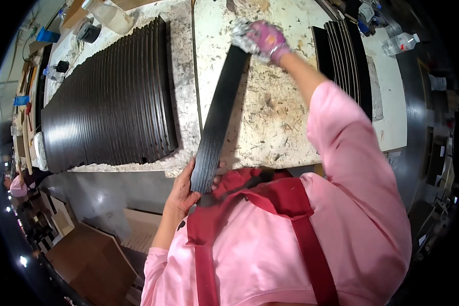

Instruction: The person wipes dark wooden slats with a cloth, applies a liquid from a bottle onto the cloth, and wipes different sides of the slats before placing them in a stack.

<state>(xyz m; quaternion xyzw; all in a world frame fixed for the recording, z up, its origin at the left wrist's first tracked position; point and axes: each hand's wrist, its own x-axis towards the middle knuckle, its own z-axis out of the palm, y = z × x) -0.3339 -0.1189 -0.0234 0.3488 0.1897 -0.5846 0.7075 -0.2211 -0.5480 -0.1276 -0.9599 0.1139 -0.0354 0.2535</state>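
A long dark plank (pixel 218 120) with a streaked, grained face slants over the worktable, its near end toward my body. Bare fingers of my left hand (pixel 180 187) wrap round that near end from both sides. At the far end, my right hand (pixel 270 41) wears a pink and purple glove and presses a crumpled whitish rag (pixel 244 34) against the plank. The rag and glove are slightly blurred. To the left stands a long row of similar dark planks (pixel 112 97), packed side by side. A smaller group of dark planks (pixel 346 61) stands at the right.
The pale worktable (pixel 275 120) is stained and flecked with dark marks. A cloudy plastic container (pixel 109 16) and a dark cup (pixel 88 32) sit at the back left. A clear bottle (pixel 400 44) lies at the back right. Cardboard boxes (pixel 92 255) are on the floor, lower left.
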